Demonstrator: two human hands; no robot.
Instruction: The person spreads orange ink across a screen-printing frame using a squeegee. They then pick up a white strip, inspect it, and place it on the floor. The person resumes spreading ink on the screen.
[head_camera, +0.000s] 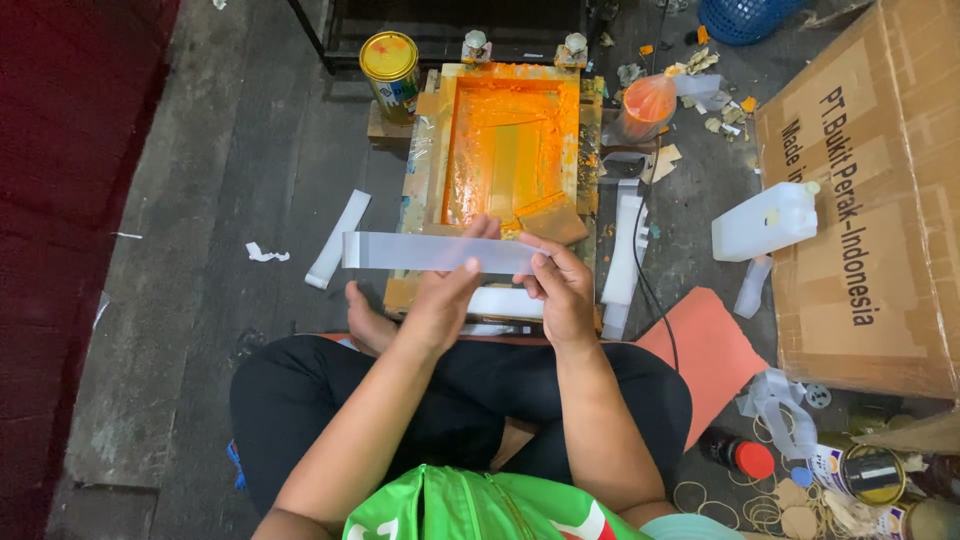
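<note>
You hold a translucent white strip (430, 252) level in front of you, above the near edge of the orange-inked screen-printing frame (510, 150) on the floor. Your left hand (440, 300) has its grip closed on the strip near its middle, thumb in front; your right hand (562, 290) pinches its right end. More white strips (338, 238) lie on the floor to the left, and a yellow-lidded can (390, 62), probably ink, stands beside the frame's far corner
</note>
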